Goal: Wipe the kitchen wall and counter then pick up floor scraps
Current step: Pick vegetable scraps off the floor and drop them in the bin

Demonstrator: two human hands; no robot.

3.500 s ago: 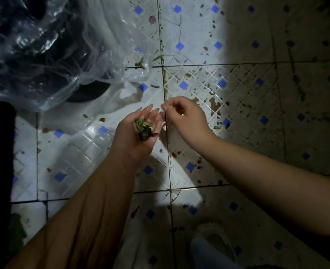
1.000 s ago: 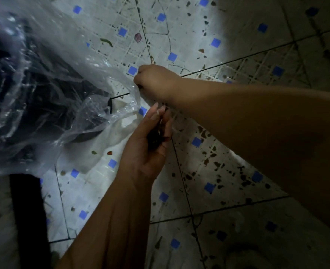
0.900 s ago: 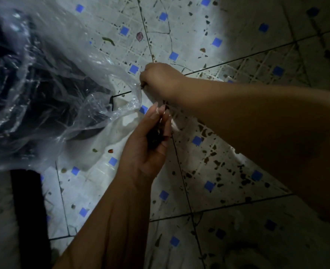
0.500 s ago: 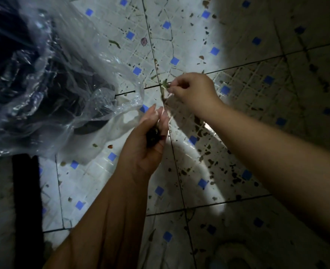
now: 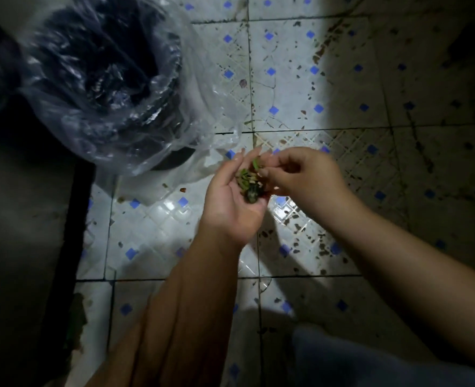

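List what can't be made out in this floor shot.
- Bin contents, head view: blurred, and hidden by the crinkled clear bag.
- Scraps in the left hand: green bits, too small and dim to identify.
- Right hand fingertips: whether they still pinch a scrap is hidden by the left hand's fingers.
- Floor at right: in deep shadow.
- Left edge: a black shape, unreadable.

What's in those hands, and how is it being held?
Green vegetable scraps lie loose in the cupped palm of the left hand. The right hand reaches its fingertips to the pile's top; whether it pinches a piece cannot be told.
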